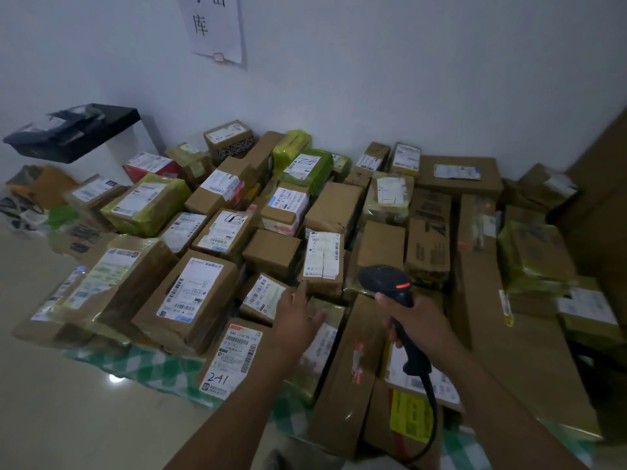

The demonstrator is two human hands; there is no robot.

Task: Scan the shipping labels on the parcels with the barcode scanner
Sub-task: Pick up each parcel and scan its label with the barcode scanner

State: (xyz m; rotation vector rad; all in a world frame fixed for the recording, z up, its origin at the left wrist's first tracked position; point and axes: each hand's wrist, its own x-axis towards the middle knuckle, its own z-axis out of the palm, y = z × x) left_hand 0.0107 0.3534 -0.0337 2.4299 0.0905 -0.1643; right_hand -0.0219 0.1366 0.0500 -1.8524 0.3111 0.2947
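Inside right grip (414, 321), barcode scanner (384, 281)

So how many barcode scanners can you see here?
1: a black barcode scanner, gripped in the right hand over the parcels at front right. Others could be hidden in the pile.

Top of my view, left of centre: a white paper sheet with big black handwritten characters (213, 25) is stuck on the plain white wall (407, 79). Upper left, a glossy black boxy unit (84, 130) sits on a white stand (125, 161), with a mustard-brown plastic bag (40, 184) below. Bottom left there's shiny beige tiled floor (51, 401), and a green-and-white checked cloth (142, 368) is spread on it.
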